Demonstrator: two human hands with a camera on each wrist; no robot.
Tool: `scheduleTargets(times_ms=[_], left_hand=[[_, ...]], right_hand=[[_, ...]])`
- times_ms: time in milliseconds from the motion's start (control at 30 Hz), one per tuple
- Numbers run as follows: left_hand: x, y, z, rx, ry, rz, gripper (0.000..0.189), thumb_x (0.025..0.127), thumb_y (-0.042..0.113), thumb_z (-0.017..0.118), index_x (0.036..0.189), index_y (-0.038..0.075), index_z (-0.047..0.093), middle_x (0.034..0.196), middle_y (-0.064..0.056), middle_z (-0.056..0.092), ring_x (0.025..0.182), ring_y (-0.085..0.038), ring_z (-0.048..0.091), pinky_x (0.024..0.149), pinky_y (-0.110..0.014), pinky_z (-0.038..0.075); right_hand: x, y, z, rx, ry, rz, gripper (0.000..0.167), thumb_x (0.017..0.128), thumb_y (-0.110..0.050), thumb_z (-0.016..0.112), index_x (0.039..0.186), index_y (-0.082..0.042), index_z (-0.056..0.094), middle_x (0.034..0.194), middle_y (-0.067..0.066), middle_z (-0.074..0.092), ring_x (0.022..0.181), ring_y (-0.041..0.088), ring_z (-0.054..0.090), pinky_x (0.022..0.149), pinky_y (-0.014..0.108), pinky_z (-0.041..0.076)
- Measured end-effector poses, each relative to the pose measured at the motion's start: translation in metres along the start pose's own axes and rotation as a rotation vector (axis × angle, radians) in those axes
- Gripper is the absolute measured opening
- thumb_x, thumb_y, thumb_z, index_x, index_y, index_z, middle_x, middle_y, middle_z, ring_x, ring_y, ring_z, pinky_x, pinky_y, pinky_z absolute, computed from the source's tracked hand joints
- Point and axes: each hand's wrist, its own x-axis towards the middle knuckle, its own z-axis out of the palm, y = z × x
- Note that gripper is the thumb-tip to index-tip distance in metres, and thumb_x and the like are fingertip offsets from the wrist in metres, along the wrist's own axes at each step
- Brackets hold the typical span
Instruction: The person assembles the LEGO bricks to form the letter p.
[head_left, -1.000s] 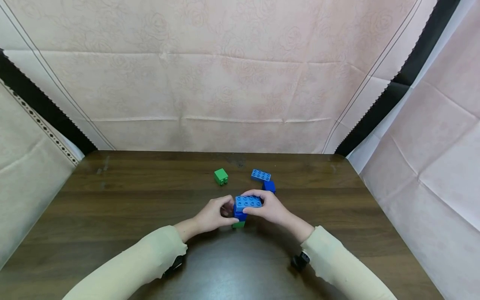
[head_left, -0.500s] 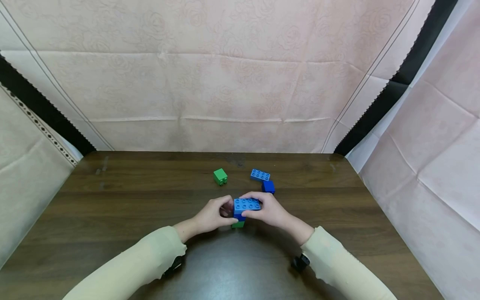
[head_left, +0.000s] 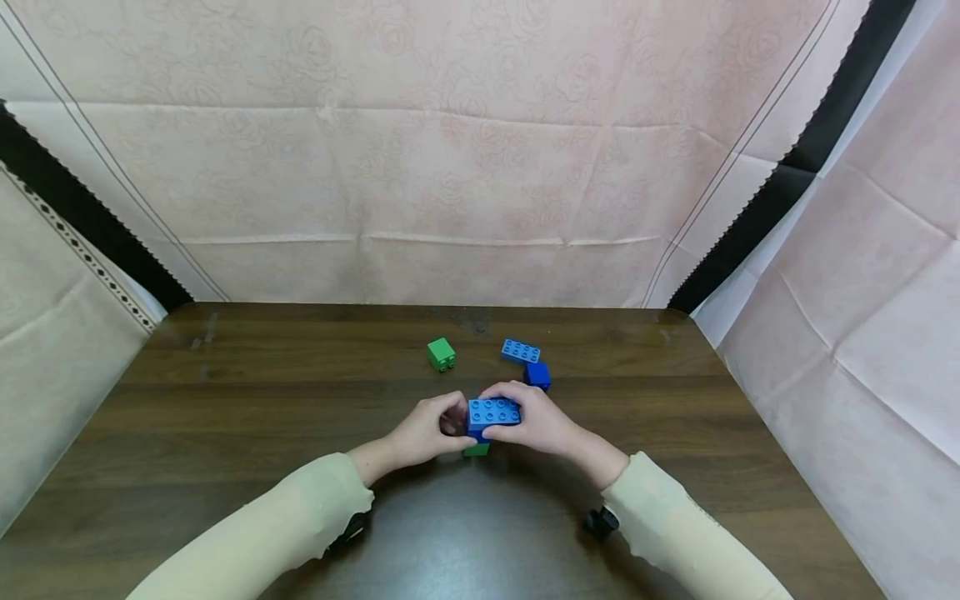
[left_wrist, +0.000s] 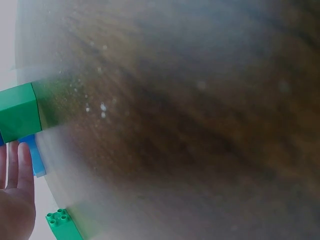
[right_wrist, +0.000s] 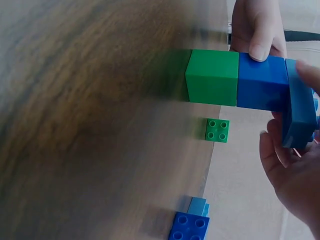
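Observation:
A small tower of toy building bricks stands on the table: a green brick point(right_wrist: 212, 77) at the bottom, a dark blue brick point(right_wrist: 262, 81) on it, and a longer light blue brick point(head_left: 493, 412) on top. My left hand point(head_left: 422, 429) holds the dark blue brick from the left, with its thumb on the brick's near side. The light blue brick is pinched between thumb and fingers of my right hand point(head_left: 543, 423). It touches the dark blue brick; whether it sits fully down I cannot tell. In the left wrist view, the tower's green brick point(left_wrist: 20, 112) shows beside some fingertips.
Behind the tower, a loose green brick point(head_left: 442, 354) lies on the wooden table point(head_left: 300, 375). To its right, a light blue brick point(head_left: 521, 351) and a dark blue brick point(head_left: 537, 374) lie close together. A pale patterned cloth point(head_left: 450, 192) hangs behind the table.
The light blue brick has come down slightly onto the dark blue one with my right hand, so less of the dark blue brick shows. My left hand stays in place.

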Motion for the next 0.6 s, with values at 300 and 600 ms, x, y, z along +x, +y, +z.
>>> scheduleTargets(times_ms=[300, 600], left_hand=[[0.0005, -0.0013, 0.0006, -0.002, 0.009, 0.016, 0.026, 0.082, 0.016, 0.073, 0.099, 0.011, 0.054, 0.099, -0.005, 0.064, 0.091, -0.015, 0.062, 0.079, -0.025, 0.054], [0.0004, -0.0019, 0.0009, 0.001, 0.009, 0.021, 0.025, 0.081, 0.018, 0.073, 0.097, 0.012, 0.054, 0.097, -0.003, 0.064, 0.089, -0.014, 0.061, 0.078, -0.025, 0.054]], right_hand=[[0.0051, -0.0055, 0.0019, 0.017, 0.013, -0.031, 0.036, 0.084, -0.026, 0.070, 0.116, -0.013, 0.062, 0.115, 0.005, 0.062, 0.102, 0.018, 0.055, 0.089, 0.030, 0.049], [0.0081, -0.0072, 0.0002, -0.004, -0.009, -0.058, 0.033, 0.084, -0.023, 0.070, 0.114, -0.011, 0.064, 0.109, 0.004, 0.065, 0.097, 0.016, 0.056, 0.081, 0.021, 0.051]])
